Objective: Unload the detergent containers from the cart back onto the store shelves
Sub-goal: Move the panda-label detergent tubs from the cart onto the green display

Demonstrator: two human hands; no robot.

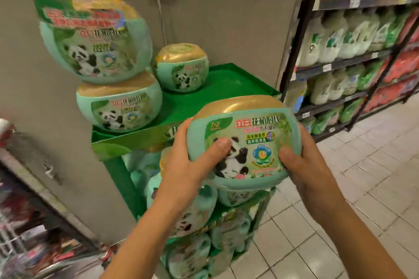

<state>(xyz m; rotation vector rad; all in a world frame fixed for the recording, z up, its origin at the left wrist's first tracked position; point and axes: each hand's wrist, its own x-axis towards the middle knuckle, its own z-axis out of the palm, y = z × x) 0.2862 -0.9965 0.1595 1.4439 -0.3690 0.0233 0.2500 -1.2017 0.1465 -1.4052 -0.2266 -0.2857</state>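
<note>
Head view: grips detergent container (244, 142) between left hand (188, 165) and right hand (310, 165), with fingers (215, 149) curled round it. Risks toppling stacked containers (119, 106) left of fingers if set down carelessly.

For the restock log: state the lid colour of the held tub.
Gold lid, on the mint-green tub; the head view shows it best.

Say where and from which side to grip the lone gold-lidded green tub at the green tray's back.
Probably grip the round green plastic tub at its bulging sides, approaching from the front right: the green cardboard tray is bare there, and stacked tubs crowd its left.
</note>
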